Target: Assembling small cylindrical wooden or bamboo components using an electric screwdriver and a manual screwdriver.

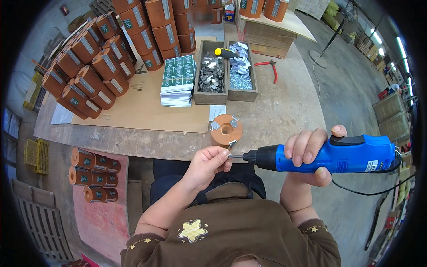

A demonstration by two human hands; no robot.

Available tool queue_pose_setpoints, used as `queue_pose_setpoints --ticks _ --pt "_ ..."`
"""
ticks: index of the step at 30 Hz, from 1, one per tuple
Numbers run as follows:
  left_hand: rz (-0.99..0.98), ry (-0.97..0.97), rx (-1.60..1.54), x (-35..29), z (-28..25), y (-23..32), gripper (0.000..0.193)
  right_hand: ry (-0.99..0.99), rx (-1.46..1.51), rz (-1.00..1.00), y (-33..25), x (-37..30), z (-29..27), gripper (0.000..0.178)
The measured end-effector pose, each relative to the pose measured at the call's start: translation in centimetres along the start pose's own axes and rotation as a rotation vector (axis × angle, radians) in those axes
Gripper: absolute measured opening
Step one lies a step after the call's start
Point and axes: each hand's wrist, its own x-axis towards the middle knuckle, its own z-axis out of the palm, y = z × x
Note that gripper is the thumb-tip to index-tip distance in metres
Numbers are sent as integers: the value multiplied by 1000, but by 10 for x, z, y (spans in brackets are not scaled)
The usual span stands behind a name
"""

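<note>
two hands [205, 164], right gripping driver [351, 155], near table edge [178, 152]

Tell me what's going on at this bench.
A person holds a blue power screwdriver sideways in the right hand. The left hand pinches its thumb and finger together at the tip of the bit; what they hold there is too small to tell. Just beyond, a brown cylinder stands near the table's edge with metal clips on top. More cylinders are stacked at the left, and two boxes of small parts sit farther back.
</note>
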Motion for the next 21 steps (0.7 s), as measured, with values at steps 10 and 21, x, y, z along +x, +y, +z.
queue_pose_setpoints --ticks 10,21 --pt "-28 -22 62 3 -4 5 15 -143 63 10 1 8 -10 65" --pt "-127 -69 64 -4 -17 -10 8 144 156 105 13 -16 -18 59"
